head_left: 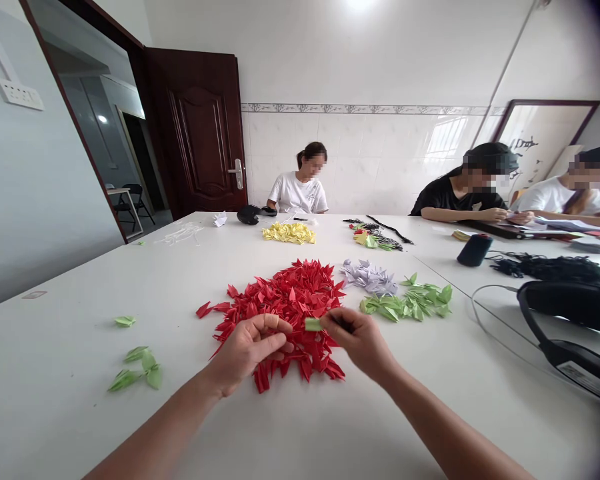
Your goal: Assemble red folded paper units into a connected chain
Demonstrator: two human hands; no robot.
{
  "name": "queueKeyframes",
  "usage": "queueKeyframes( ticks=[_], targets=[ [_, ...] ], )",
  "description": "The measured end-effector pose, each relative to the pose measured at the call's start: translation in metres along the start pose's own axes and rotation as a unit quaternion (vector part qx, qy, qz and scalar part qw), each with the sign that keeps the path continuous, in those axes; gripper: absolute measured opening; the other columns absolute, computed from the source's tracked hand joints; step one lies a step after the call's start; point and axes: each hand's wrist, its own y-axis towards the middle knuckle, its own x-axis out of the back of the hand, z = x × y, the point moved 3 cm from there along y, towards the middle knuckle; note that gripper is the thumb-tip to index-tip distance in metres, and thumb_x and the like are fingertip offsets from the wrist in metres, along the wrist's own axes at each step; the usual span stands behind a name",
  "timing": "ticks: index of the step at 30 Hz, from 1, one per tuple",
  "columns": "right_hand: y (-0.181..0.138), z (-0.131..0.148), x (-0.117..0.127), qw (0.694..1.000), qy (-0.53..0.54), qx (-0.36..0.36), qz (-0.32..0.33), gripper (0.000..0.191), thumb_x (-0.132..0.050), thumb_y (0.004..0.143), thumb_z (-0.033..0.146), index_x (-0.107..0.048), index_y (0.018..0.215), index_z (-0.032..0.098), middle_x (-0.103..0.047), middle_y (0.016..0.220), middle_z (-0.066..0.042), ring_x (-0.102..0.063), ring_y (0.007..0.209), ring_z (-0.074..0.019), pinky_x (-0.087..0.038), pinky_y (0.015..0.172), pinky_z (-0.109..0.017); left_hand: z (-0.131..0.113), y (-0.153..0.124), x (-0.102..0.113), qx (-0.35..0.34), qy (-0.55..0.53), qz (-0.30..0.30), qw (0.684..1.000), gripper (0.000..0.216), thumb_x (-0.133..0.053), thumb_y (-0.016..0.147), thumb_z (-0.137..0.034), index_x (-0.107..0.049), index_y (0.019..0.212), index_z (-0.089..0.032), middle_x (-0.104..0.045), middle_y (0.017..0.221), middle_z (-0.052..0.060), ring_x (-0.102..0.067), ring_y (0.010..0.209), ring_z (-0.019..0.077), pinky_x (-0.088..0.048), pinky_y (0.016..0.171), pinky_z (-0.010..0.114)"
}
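Observation:
My right hand (pixel 357 335) pinches a small green folded paper piece (pixel 313 324), its end sticking out to the left past the fingertips. Facing it, my left hand (pixel 257 347) has its fingers loosely bent and apart, with nothing visible between them. A pale band circles one of its fingers. Both hands hover over the near part of a large heap of red folded paper pieces (pixel 300 283). Just beyond my right hand lie a green pile of folded paper pieces (pixel 410 301) and a pale lilac pile (pixel 369 276). Several loose green paper pieces (pixel 150 368) rest at the left.
A white table (pixel 200 433) spans the foreground. Farther back are yellow paper pieces (pixel 289 233), mixed pieces with black cords (pixel 375 238), and a black thread spool (pixel 474 251). A black headset (pixel 565 333) with a cable sits at right. Several people sit along the far side.

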Motion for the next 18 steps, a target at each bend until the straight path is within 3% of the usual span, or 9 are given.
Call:
queueKeyframes(
  ticks=[4,7,10,12,14,16,18],
  targets=[
    [0.021,-0.038,0.052,0.984,-0.007,-0.054,-0.171,0.038,-0.058,0.069,0.052,-0.059,0.073,0.014,-0.044,0.054,0.002,-0.032,0.047,-0.0078,-0.025,0.043,-0.021,-0.017,0.004,0.029,-0.055,0.028,-0.090,0.994,0.021,-0.063,0.070,-0.032,-0.062,0.085,-0.018,-0.063,0.084,0.003,-0.061,0.080,0.0162,-0.049,0.072,0.029],
    [0.027,-0.069,0.090,0.955,-0.005,-0.109,-0.276,0.040,-0.061,0.063,0.051,-0.061,0.072,0.012,-0.045,0.052,0.002,-0.033,0.046,-0.0083,-0.025,0.042,-0.022,-0.032,0.003,0.065,-0.096,0.096,-0.204,0.970,0.027,-0.063,0.067,-0.037,-0.060,0.085,-0.018,-0.063,0.088,0.004,-0.060,0.084,0.0192,-0.047,0.075,0.031],
    [0.026,-0.090,0.111,0.936,-0.007,-0.162,-0.312,0.042,-0.063,0.060,0.048,-0.063,0.075,0.010,-0.048,0.052,0.000,-0.035,0.044,-0.0085,-0.027,0.041,-0.024,-0.046,-0.005,0.108,-0.093,0.301,-0.362,0.877,0.031,-0.059,0.067,-0.040,-0.059,0.094,-0.023,-0.061,0.103,0.006,-0.056,0.096,0.0251,-0.044,0.078,0.036],
    [0.025,-0.095,0.116,0.933,-0.011,-0.168,-0.318,0.042,-0.063,0.059,0.048,-0.063,0.074,0.009,-0.050,0.053,-0.001,-0.037,0.045,-0.0090,-0.029,0.042,-0.024,-0.049,-0.011,0.132,-0.058,0.453,-0.408,0.791,0.034,-0.056,0.068,-0.038,-0.059,0.097,-0.022,-0.053,0.115,0.010,-0.046,0.108,0.0314,-0.038,0.086,0.043],
    [0.023,-0.096,0.117,0.933,-0.015,-0.165,-0.320,0.042,-0.062,0.059,0.049,-0.063,0.073,0.009,-0.050,0.052,-0.001,-0.039,0.045,-0.0098,-0.030,0.042,-0.024,-0.042,-0.015,0.160,0.045,0.509,-0.431,0.743,0.041,-0.053,0.068,-0.043,-0.056,0.102,-0.020,-0.049,0.116,0.014,-0.036,0.114,0.0404,-0.035,0.082,0.052],
    [0.023,-0.095,0.116,0.933,-0.018,-0.161,-0.322,0.043,-0.060,0.060,0.050,-0.063,0.072,0.009,-0.050,0.051,-0.001,-0.041,0.045,-0.0103,-0.030,0.042,-0.023,-0.027,-0.019,0.186,0.126,0.508,-0.432,0.734,0.047,-0.051,0.067,-0.049,-0.054,0.104,-0.022,-0.049,0.109,0.013,-0.033,0.112,0.0450,-0.033,0.077,0.057],
    [0.023,-0.094,0.114,0.933,-0.020,-0.154,-0.325,0.042,-0.059,0.062,0.051,-0.063,0.071,0.009,-0.050,0.051,-0.001,-0.042,0.045,-0.0103,-0.031,0.041,-0.023,-0.011,-0.020,0.210,0.149,0.477,-0.442,0.745,0.044,-0.057,0.061,-0.048,-0.056,0.095,-0.019,-0.051,0.096,0.012,-0.036,0.105,0.0478,-0.032,0.072,0.059]
  ],
)
